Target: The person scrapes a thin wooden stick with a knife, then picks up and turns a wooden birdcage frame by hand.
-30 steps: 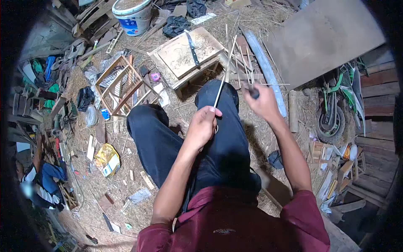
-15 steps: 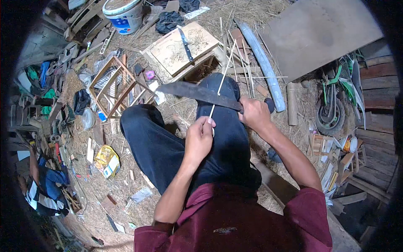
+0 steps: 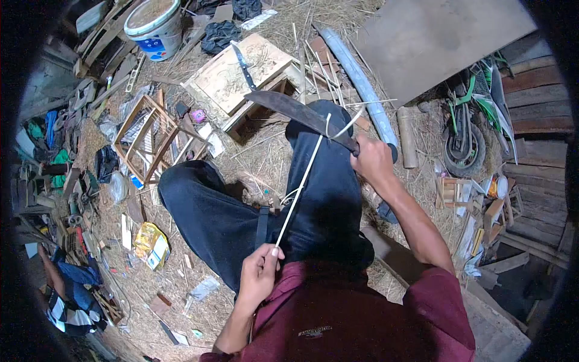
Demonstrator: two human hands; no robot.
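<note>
My right hand is closed round the handle of a machete, its broad dark blade pointing left across my raised knee. Between the fingertips of my left hand, near my waist, is the lower end of a thin pale bamboo strip. The strip slants up along my thigh and its far end meets the blade, where a pale curl of shaving stands out. Whether the edge is cutting into the strip cannot be made out. Thin shavings also lie between my legs.
A kitchen knife lies on a low wooden box with shavings. Left are a wooden frame and a yellow bag. A bamboo pole, a board and a bucket stand or lie beyond. Another person sits far left.
My left hand has drawn back toward my waist, pulling the strip along beneath the blade, so more of it shows. A curl of shaving now rises by the blade. The view has shifted slightly.
</note>
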